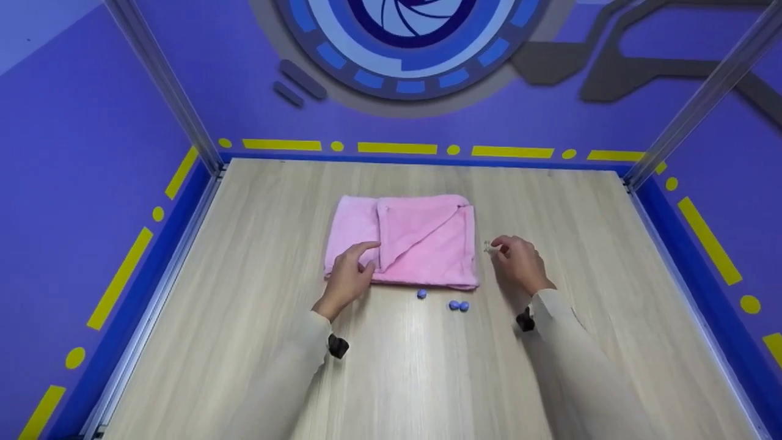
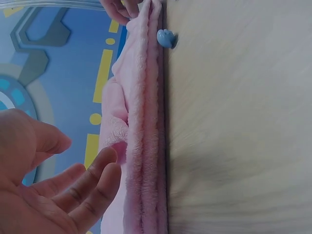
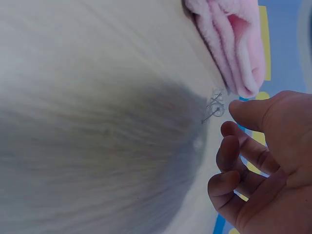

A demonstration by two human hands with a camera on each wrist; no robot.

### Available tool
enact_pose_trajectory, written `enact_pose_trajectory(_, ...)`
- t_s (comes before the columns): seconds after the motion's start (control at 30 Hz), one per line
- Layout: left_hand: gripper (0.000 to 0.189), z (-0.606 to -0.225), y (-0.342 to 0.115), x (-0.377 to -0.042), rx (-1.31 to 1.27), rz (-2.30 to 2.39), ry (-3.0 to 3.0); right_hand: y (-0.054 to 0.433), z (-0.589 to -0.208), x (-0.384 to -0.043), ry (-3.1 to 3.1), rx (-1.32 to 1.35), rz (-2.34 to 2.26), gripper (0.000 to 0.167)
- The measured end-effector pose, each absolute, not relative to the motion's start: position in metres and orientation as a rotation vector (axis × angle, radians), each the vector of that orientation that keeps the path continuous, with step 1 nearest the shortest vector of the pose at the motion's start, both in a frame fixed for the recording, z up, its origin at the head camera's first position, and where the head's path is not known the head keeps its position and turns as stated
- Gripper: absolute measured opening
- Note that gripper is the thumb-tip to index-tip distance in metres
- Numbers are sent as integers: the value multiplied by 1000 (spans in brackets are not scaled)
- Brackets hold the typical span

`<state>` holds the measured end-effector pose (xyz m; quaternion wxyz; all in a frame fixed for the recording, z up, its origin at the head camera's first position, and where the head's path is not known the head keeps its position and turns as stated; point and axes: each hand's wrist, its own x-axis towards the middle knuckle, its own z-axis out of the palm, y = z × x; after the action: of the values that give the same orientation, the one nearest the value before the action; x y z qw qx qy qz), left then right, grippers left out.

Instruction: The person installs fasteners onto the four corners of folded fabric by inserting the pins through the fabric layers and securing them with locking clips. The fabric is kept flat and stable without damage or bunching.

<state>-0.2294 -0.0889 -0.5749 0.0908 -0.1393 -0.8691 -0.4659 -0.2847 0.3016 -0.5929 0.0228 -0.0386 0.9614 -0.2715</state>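
We record a folded pink cloth lying flat at the middle of the wooden table, its top layer bearing a diagonal fold. Our left hand is over the cloth's near left part, thumb and fingers spread wide with nothing between them; we cannot tell whether the fingertips touch the fabric. Our right hand is apart from the cloth, to its right, fingers loosely bent, a gap between thumb and forefinger, holding nothing. Small clear pins lie on the table just beyond those fingertips; we cannot make out their number. Near the cloth's front edge we note a single small purple-blue ball and, farther right, two more balls side by side.
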Motion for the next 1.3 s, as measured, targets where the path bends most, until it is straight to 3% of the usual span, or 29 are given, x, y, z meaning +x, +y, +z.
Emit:
enact_pose_trajectory(0.9,33,-589,-94,-211,-378,-1417,-2546,305,-605,-289,3019,-160,-827,14)
enact_pose_trajectory(1.3,29,-578,-59,-217,-509,-1367,-2648,306,-597,-292,2995,-112,-829,8)
